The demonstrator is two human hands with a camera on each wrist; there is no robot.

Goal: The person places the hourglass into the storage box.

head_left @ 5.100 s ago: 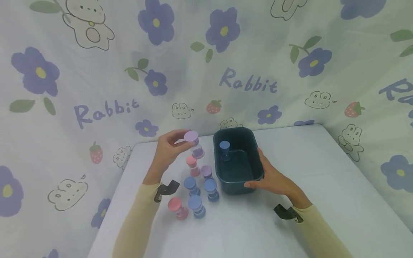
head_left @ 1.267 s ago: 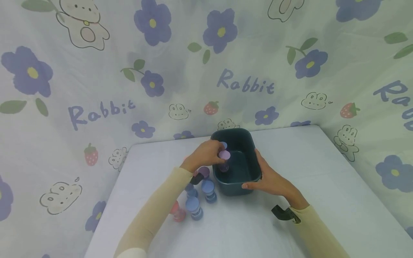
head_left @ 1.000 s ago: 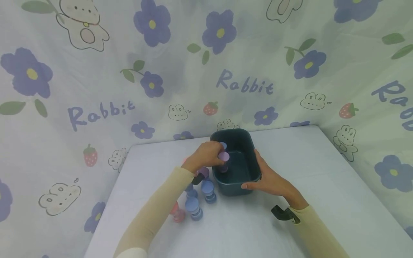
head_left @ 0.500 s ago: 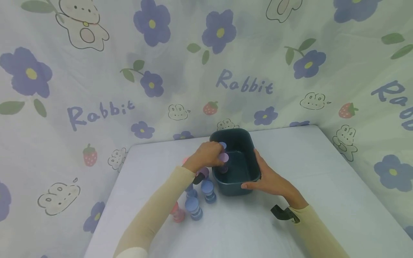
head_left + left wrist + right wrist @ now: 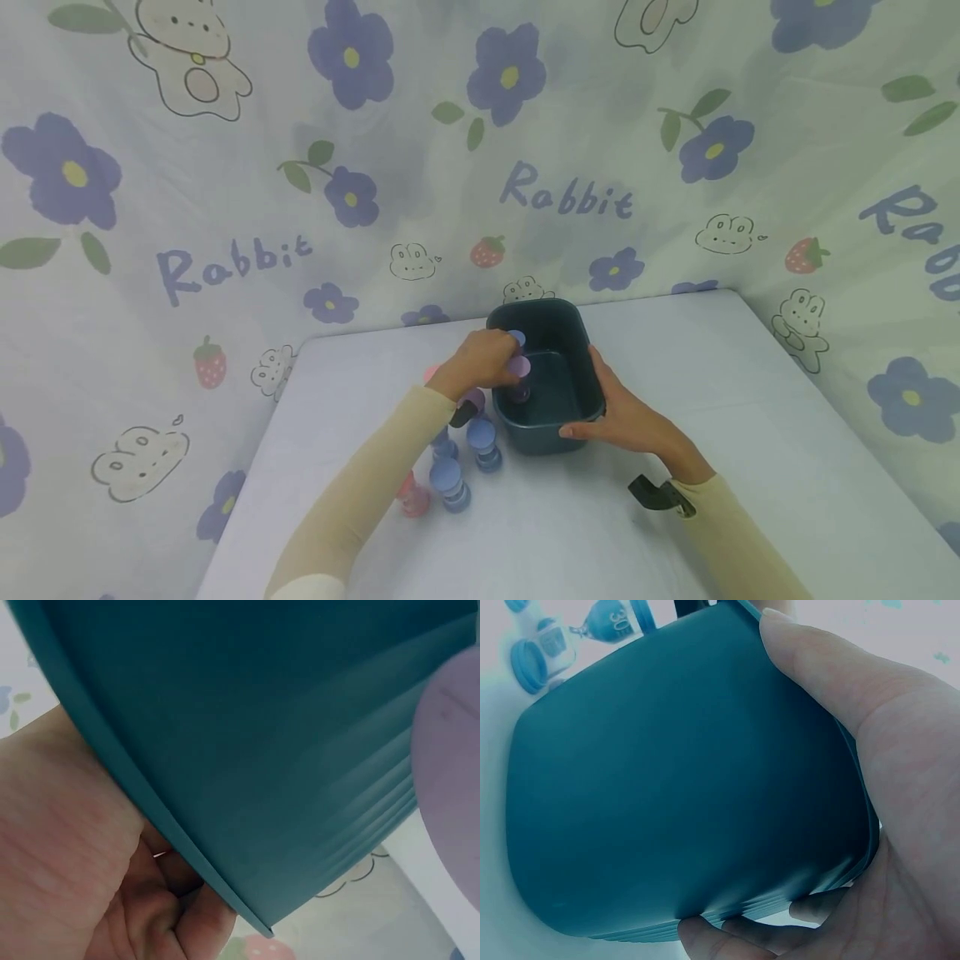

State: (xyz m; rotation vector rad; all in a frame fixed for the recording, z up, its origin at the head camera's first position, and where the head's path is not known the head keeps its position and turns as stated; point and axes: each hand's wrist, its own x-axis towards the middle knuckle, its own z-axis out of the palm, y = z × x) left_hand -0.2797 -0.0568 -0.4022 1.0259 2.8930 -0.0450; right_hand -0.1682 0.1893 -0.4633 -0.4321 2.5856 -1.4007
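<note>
My left hand [image 5: 483, 357] reaches over the left rim of a dark teal plastic box [image 5: 551, 439], its fingers around a purple sand timer [image 5: 521, 367] that stands upright inside, at the left wall. Just behind it in the box is a blue sand timer [image 5: 517, 337], partly hidden by the fingers. With my right hand [image 5: 633, 417] I grip the box's near right corner: the thumb lies on the front wall, the fingers along the right side [image 5: 735, 937]. In the left wrist view, the box wall [image 5: 225, 750] hides what the left fingers hold.
Left of the box stand more sand timers on the white table [image 5: 750, 467]: a purple one [image 5: 474, 401], a pink one [image 5: 415, 497], blue ones [image 5: 482, 435] and another pink one [image 5: 432, 372] mostly behind the left arm. A printed curtain [image 5: 420, 167] hangs behind the table.
Over the five seconds my left hand has carried the purple sand timer rightward from above the table into the box and lowered it. During the last second it barely moves. My right hand keeps its grip.
</note>
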